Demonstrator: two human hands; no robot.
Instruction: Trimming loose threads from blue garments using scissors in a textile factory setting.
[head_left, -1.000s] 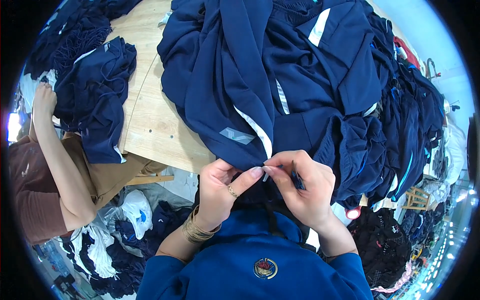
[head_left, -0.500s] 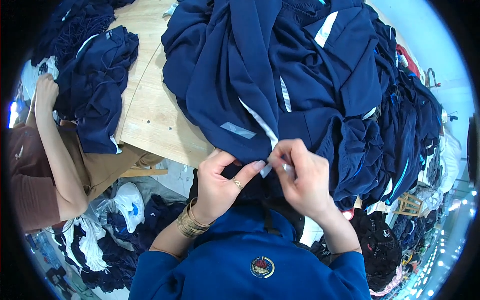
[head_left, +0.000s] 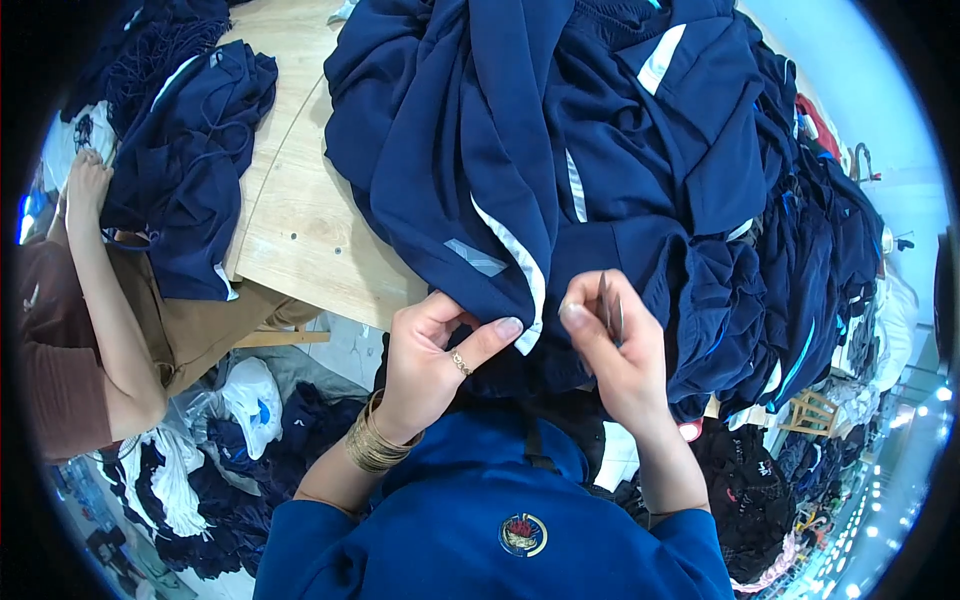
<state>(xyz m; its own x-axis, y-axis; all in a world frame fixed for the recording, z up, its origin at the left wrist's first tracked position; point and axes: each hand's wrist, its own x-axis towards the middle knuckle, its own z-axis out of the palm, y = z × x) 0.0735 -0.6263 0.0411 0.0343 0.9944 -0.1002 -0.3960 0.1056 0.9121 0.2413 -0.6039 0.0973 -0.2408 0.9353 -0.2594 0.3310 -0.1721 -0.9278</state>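
A navy garment (head_left: 420, 160) with a white stripe (head_left: 508, 238) and a grey patch (head_left: 474, 257) drapes over the table's near edge. My left hand (head_left: 435, 350) pinches its lower corner between thumb and fingers, beside the stripe's end. Just right of that corner, apart from the cloth, is my right hand (head_left: 622, 345). Closed around small metal thread snips (head_left: 608, 308), it has their narrow blades pointing up. The part of the snips inside my palm is hidden.
Piled navy garments (head_left: 720, 300) cover the table's right side. Bare wood tabletop (head_left: 300, 215) shows at left. A co-worker's arm (head_left: 115, 300) reaches to another navy garment (head_left: 190, 165) there. Below lie heaped clothes and a white plastic bag (head_left: 252, 405); a wooden stool (head_left: 812, 412) stands right.
My right hand has drawn back to the right, off the stripe's end, and the snips' blades now show. My left hand keeps its pinch on the corner; the stripe curves more.
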